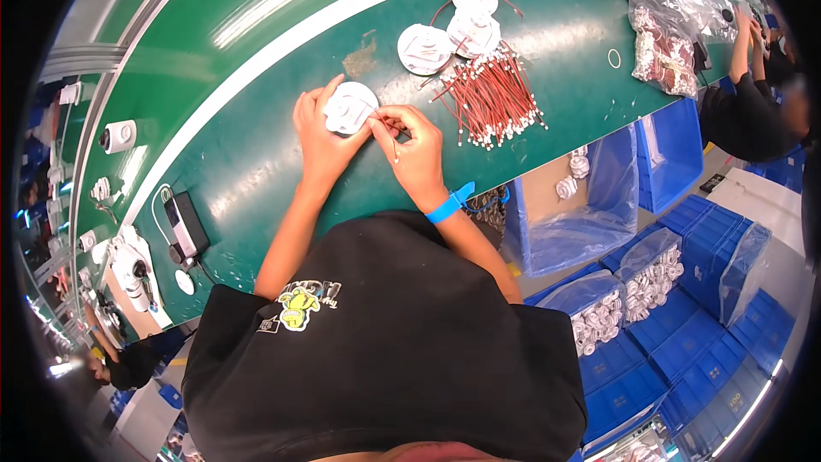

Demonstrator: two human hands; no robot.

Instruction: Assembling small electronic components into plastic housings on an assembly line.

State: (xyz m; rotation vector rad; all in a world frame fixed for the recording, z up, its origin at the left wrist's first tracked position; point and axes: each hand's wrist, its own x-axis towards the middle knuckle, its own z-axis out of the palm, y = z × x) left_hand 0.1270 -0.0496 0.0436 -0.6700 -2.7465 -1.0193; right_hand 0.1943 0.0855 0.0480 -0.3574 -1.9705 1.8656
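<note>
My left hand (323, 135) is closed round a white round plastic housing (351, 108), held above the green bench. Against the housing's right edge, my right hand (412, 144) pinches a thin dark red cable (389, 127), its loose end hanging below the fingers. A blue strap circles my right wrist. Ahead and to the right lies a spread pile of red cables (492, 96) with white connectors. Several more white housings (425, 49) sit just beyond that pile, some with red cables on them.
A clear bag of cables (664, 47) lies at the bench's far right, near a rubber band (614, 58). A black power adapter (186, 224) rests at left. Right of my body stand blue crates (571, 235), some holding white parts. Other people work at both sides.
</note>
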